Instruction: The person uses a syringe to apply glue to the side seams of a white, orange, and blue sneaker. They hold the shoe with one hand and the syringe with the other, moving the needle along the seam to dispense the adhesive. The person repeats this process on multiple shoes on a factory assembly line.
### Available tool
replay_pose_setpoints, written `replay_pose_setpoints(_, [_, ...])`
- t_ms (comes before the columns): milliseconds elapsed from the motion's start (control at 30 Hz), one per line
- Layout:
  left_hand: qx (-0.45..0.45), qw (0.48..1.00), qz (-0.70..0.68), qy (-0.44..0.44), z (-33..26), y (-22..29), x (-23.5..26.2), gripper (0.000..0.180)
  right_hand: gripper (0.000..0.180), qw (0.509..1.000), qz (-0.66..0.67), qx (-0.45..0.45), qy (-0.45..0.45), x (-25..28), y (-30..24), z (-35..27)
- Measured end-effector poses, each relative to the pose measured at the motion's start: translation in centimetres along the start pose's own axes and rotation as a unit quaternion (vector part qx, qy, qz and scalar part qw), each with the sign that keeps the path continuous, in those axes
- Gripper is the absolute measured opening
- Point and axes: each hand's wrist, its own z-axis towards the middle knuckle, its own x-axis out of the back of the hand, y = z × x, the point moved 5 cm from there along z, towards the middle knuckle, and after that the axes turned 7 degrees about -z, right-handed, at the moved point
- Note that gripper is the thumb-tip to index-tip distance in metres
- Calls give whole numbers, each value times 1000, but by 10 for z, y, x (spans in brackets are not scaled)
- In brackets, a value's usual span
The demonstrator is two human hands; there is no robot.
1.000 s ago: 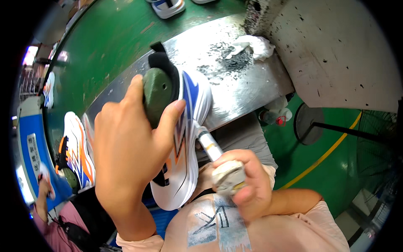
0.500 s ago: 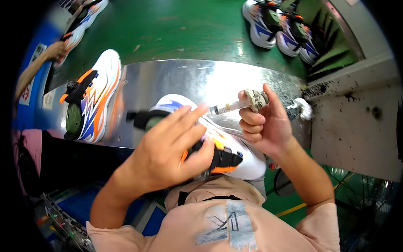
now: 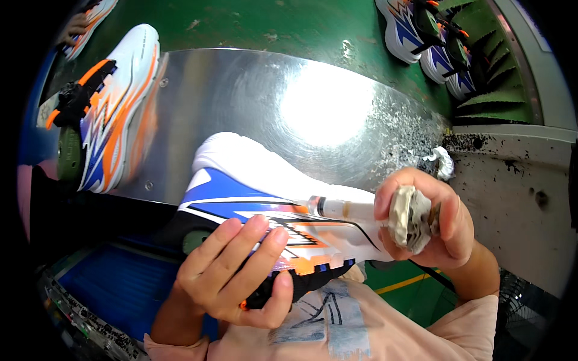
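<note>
syringe (image 3: 346, 209) has come in over the side of the shoe (image 3: 241, 198) since half a second ago

watching remotely, i've got the left hand (image 3: 232, 277) laid on the upper with fingers slightly spread, right hand (image 3: 456, 234) curled round the syringe and a pale crumpled lump (image 3: 402, 219). shoe's tilted sideways by the tabletop's (image 3: 223, 90) near edge. can't tell if the tip's touching. if the shoe rolls under those flat fingers, i reckon the tip skids and scuffs it.
</note>
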Motion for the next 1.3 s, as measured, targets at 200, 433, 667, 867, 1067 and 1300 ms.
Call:
replay_pose_setpoints(200, [-5,999,35,-3,-12,4,-3,14,74,998,-39,-27,42,12,9,-34])
replay_pose_setpoints(433, [7,999,43,-9,-19,4,-6,13,84,995,-17,-29,99,22,21,-75])
replay_pose_setpoints(667, [-8,997,70,3,-12,7,-6,13,84,987,24,48,150,27,44,-114])
replay_pose_setpoints(867, [-24,997,71,-13,-4,3,-6,14,82,971,123,126,165,32,75,-137])
replay_pose_setpoints(1067, [-44,996,72,-24,1,2,-5,21,83,955,174,151,189,34,96,-147])
replay_pose_setpoints(1300, [-80,993,74,-45,19,-1,-7,58,84,944,185,170,216,33,110,-153])
